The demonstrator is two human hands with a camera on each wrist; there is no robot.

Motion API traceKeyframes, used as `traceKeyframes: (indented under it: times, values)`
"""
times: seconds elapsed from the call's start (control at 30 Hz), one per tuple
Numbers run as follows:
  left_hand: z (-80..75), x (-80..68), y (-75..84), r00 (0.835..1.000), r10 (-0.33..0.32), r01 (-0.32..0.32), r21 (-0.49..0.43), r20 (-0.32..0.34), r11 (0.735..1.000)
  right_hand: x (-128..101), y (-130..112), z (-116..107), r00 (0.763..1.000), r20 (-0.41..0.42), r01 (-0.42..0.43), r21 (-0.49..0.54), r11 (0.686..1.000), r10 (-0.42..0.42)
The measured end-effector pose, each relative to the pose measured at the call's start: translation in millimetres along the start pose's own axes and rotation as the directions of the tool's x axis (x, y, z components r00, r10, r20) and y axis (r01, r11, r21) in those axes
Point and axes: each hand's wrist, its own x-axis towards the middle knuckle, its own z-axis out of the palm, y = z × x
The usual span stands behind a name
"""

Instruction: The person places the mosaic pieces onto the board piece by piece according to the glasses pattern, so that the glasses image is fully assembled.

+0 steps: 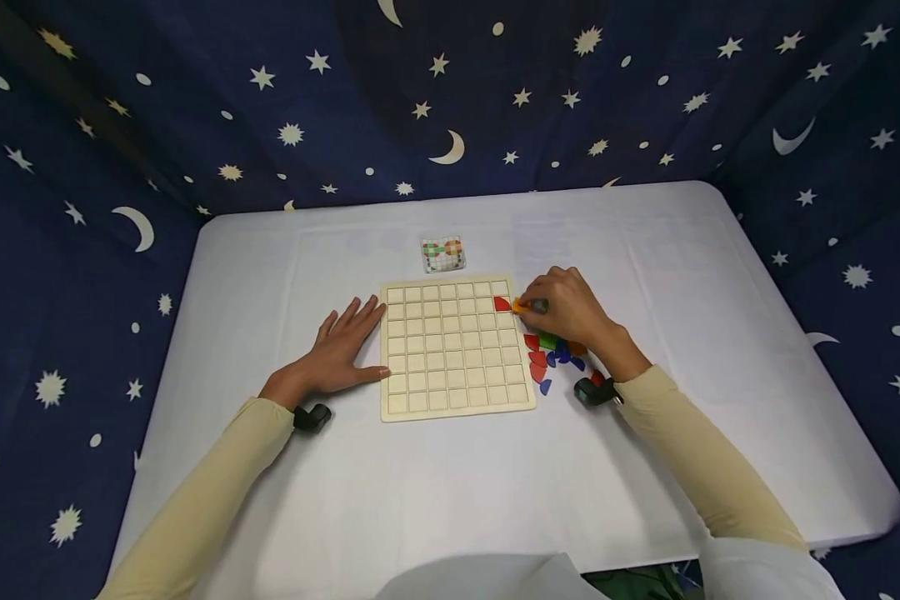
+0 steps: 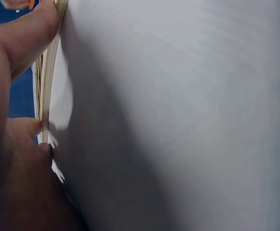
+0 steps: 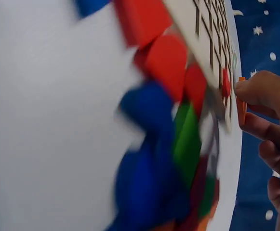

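A pale wooden grid board (image 1: 450,350) lies flat on the table. One red quarter-circle piece (image 1: 502,304) sits in a cell near its top right corner. My right hand (image 1: 566,304) pinches a small orange piece (image 3: 241,103) between thumb and fingers, at the board's right edge beside the red one. Something dark shows under those fingers in the head view; its kind is unclear. With fingers spread, my left hand (image 1: 337,350) rests on the table, thumb and fingertips touching the board's left edge.
Loose red pieces (image 1: 537,372), a green piece (image 1: 547,341) and several blue pieces (image 1: 562,352) lie in a pile right of the board, below the right hand. Behind the board is a small card (image 1: 443,254) with a coloured pattern. A starry dark-blue curtain (image 1: 390,100) surrounds the white table.
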Motion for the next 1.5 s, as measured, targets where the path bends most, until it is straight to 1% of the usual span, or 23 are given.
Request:
traceKeyframes:
  times: [0.13,0.23,0.37,0.47,0.6,0.73,0.83,0.97,1.1,1.23,1.3,1.37,1.5]
  values:
    - [2.4,0.9,-1.4,1.0,0.003,-0.003,0.005,-0.003,1.0,17,-11,6,0.996,-0.017,0.084,0.005,0.996,-0.084]
    - [4.7,2.9,-2.9,1.0,0.002,-0.002,0.01,-0.005,1.0,28,-19,12,0.99,-0.004,0.139,-0.001,0.99,-0.139]
    - [5.8,3.8,-2.0,1.0,-0.005,0.005,0.02,-0.003,1.0,35,-26,19,0.983,0.036,0.18,-0.012,0.984,-0.18]
    - [6.2,3.0,-0.6,1.0,-0.011,0.011,0.016,-0.003,1.0,35,-28,20,0.981,0.06,0.187,-0.019,0.982,-0.185]
    - [7.5,1.7,-1.0,1.0,-0.009,0.009,0.013,-0.009,1.0,33,-27,20,0.982,0.087,0.172,-0.034,0.984,-0.169]
    - [8.4,0.8,-2.6,1.0,0.0,0.0,0.019,-0.015,1.0,31,-26,18,0.985,0.111,0.136,-0.037,0.99,-0.131]
    - [7.9,-0.1,-3.4,1.0,-0.004,0.005,0.024,-0.018,1.0,32,-28,18,0.988,0.112,0.112,-0.025,0.993,-0.108]
    - [7.0,-1.2,-3.3,1.0,-0.011,0.011,0.019,-0.019,1.0,33,-31,20,0.991,0.109,0.078,0.009,0.997,-0.079]
    - [6.9,-1.7,-2.3,1.0,-0.008,0.008,0.013,-0.014,1.0,28,-28,21,0.992,0.111,0.05,0.058,0.997,-0.056]
    - [6.5,-2.0,-0.8,1.0,-0.009,0.009,0.013,-0.017,1.0,19,-21,19,0.996,0.084,0.009,0.11,0.994,-0.018]
    - [5.9,-2.2,-0.3,1.0,-0.009,0.009,0.01,-0.019,1.0,13,-17,16,0.998,0.068,-0.018,0.119,0.993,0.01]
    - [5.3,-2.0,0.0,1.0,-0.009,0.009,0.011,-0.022,1.0,5,-12,13,0.998,0.061,-0.039,0.113,0.993,0.032]
    - [4.0,-1.6,-0.2,1.0,-0.009,0.01,0.023,-0.026,1.0,-14,-5,6,0.996,0.071,-0.053,0.084,0.995,0.047]
